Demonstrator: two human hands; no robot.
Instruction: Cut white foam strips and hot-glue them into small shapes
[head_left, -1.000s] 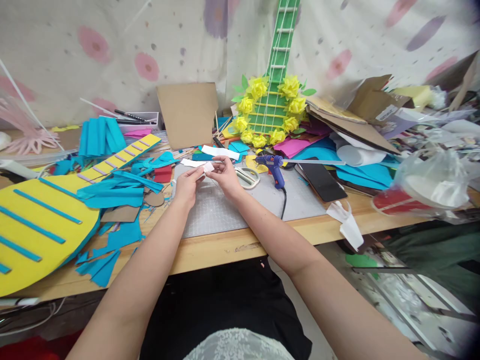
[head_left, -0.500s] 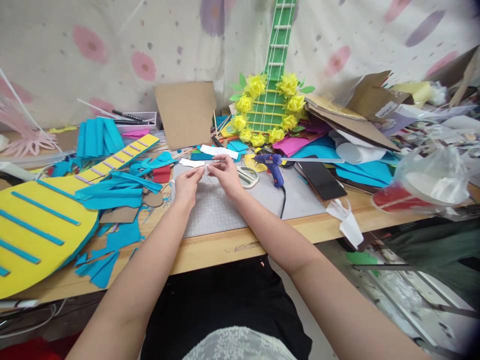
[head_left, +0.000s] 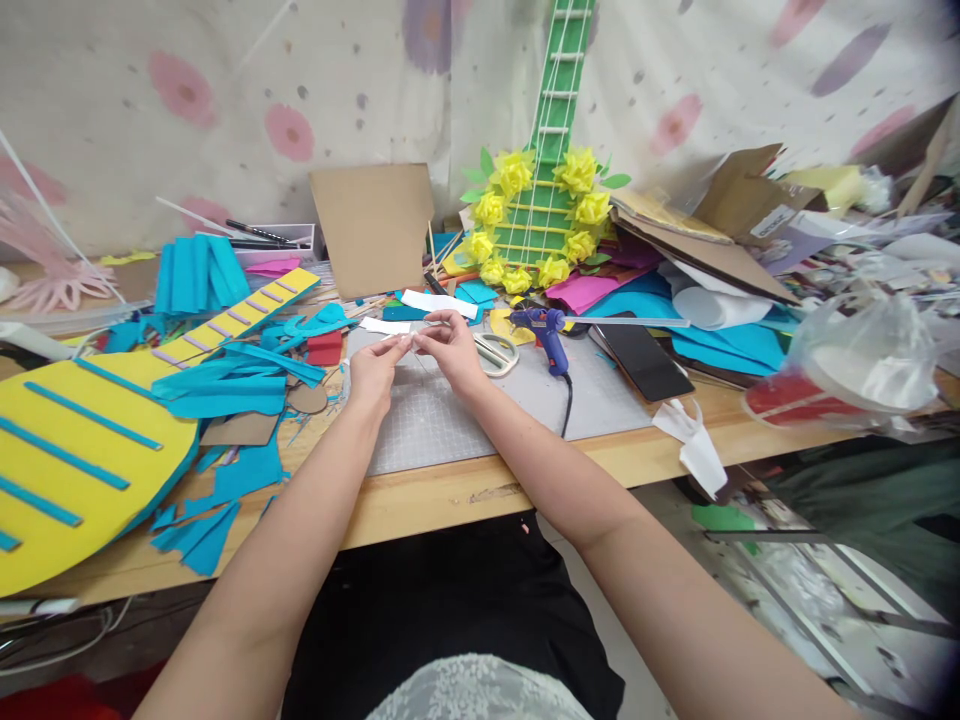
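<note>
Over the grey cutting mat [head_left: 435, 430], my left hand [head_left: 377, 372] and my right hand [head_left: 452, 350] meet with their fingertips pinched together. Between them is something small and whitish, too fine to make out, and a faint thin strand seems to hang below. White paper strips [head_left: 439, 303] lie just beyond my fingers. Right of my right hand rest scissors with pale handles [head_left: 496, 354] and a blue glue gun [head_left: 551, 345] with a long clear glue stick in it.
A yellow paper guitar [head_left: 90, 450] and blue paper scraps [head_left: 225, 385] cover the left side. Behind stand a cardboard piece [head_left: 371, 230] and a green guitar with yellow flowers [head_left: 536, 215]. To the right are a phone [head_left: 646, 360] and a bagged red-and-white cup [head_left: 814, 390].
My fingertips have drawn slightly closer together, and less of the whitish thing shows between them. Everything on the table stays where it was.
</note>
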